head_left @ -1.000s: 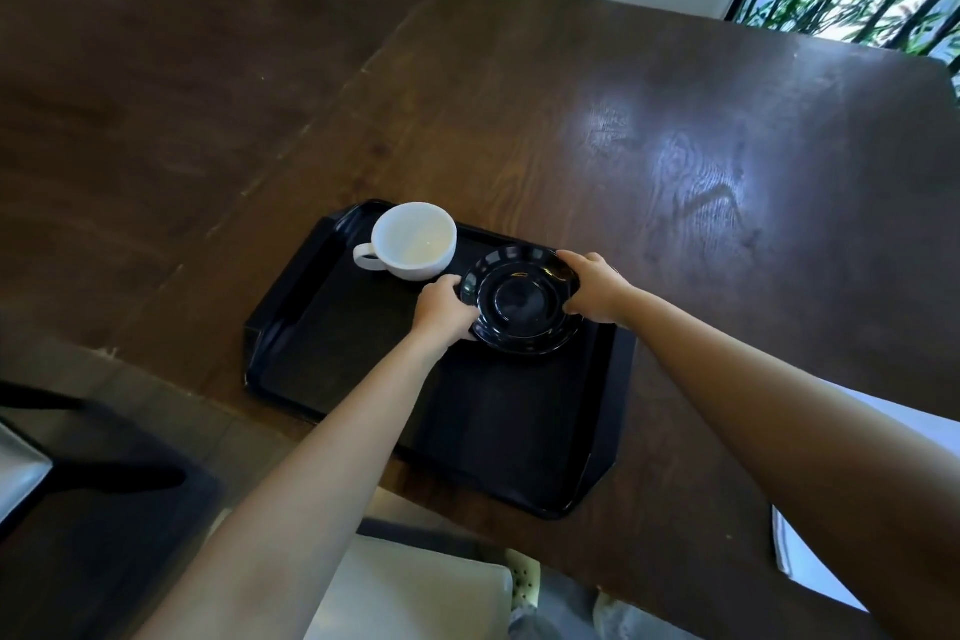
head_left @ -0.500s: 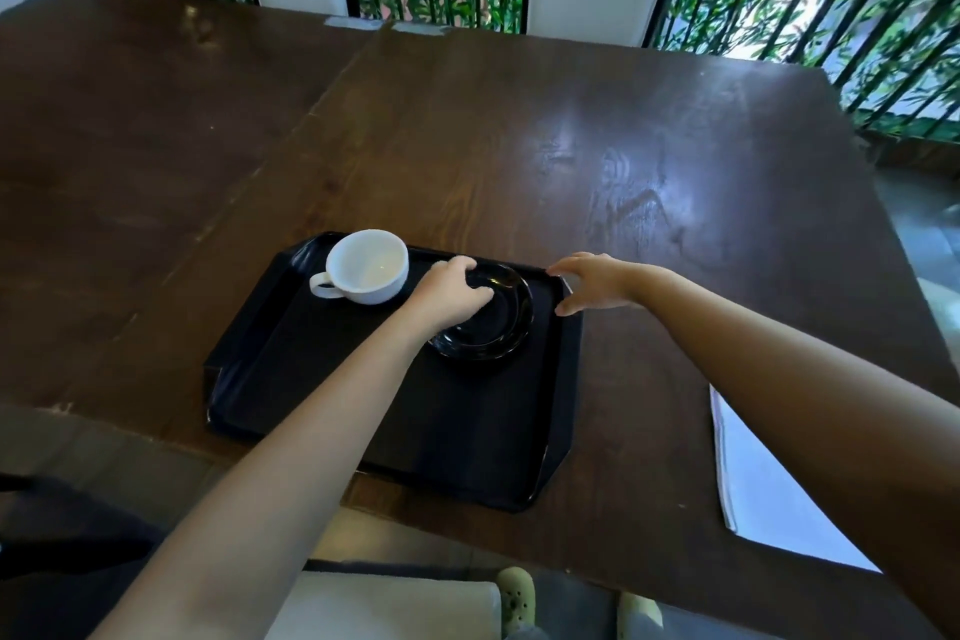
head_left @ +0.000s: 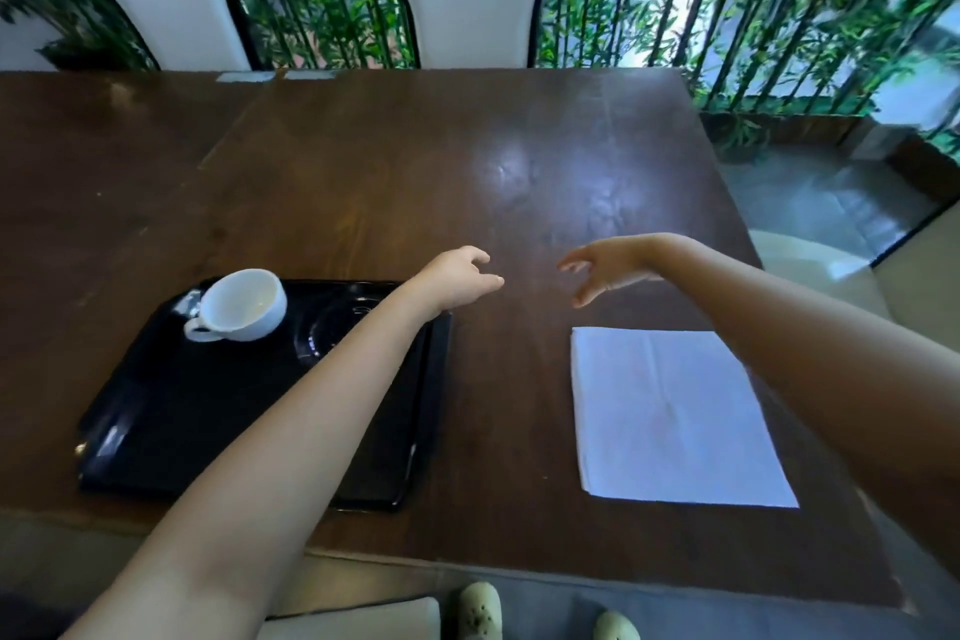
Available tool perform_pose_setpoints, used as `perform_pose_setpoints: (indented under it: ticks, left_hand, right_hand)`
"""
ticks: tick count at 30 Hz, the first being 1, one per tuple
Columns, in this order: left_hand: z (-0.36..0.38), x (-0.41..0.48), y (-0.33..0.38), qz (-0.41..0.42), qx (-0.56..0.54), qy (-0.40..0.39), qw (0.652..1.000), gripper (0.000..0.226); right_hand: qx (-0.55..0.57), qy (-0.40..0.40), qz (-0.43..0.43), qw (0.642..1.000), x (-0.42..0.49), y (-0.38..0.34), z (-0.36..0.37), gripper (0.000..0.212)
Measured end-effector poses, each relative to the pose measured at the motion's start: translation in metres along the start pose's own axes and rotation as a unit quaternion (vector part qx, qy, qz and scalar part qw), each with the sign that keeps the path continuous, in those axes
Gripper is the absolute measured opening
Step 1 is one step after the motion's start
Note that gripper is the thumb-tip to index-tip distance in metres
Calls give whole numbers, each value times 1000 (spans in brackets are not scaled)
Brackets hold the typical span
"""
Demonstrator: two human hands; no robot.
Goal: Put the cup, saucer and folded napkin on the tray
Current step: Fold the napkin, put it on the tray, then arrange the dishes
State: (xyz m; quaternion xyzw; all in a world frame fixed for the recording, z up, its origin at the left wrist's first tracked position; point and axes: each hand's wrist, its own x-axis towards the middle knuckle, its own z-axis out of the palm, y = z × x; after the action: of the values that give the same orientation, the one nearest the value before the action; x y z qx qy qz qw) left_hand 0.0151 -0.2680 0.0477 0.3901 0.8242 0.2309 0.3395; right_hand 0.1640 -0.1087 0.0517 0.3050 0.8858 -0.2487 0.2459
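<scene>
Both hands lifted off saucer [head_left: 332, 327], left hand [head_left: 460, 278] and right hand [head_left: 605, 268] empty, fingers apart, over bare table [head_left: 519, 172], cup [head_left: 241, 305] at tray [head_left: 156, 431] far edge, napkin [head_left: 670, 413] right of tray.

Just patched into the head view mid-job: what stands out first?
A white folded napkin lies alone on the dark wooden table, right of the black tray. A white cup sits at the tray's far left corner. Both hands, left and right, hover open and empty between them.

White cup [head_left: 241, 305] and black saucer [head_left: 324, 335] on black tray [head_left: 156, 431] under the left arm, empty left hand [head_left: 460, 278] and right hand [head_left: 605, 268] open over brown table [head_left: 389, 182], white napkin [head_left: 670, 413] under the right arm
</scene>
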Motion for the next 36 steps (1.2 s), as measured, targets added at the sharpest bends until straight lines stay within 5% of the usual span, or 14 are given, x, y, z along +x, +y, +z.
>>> perform_pose_setpoints:
  ticks: [9,20,27,36]
  left_hand:
    - [94,8,63,-7,20,-54,998,50]
    - [216,-18,63,-18,226,-96,969,51]
    - [228,-32,62,-3,258,-67,964,42]
    - [201,14,84,65,257,-47,963,68]
  right_hand:
    - [12,6,47,999,-48,108,26,59]
    - [-10,84,97,992,-49,186,90,54]
    - [42,138,89,986,-44,193,97,49]
    - [-5,37,103,994,-47,190,83,33]
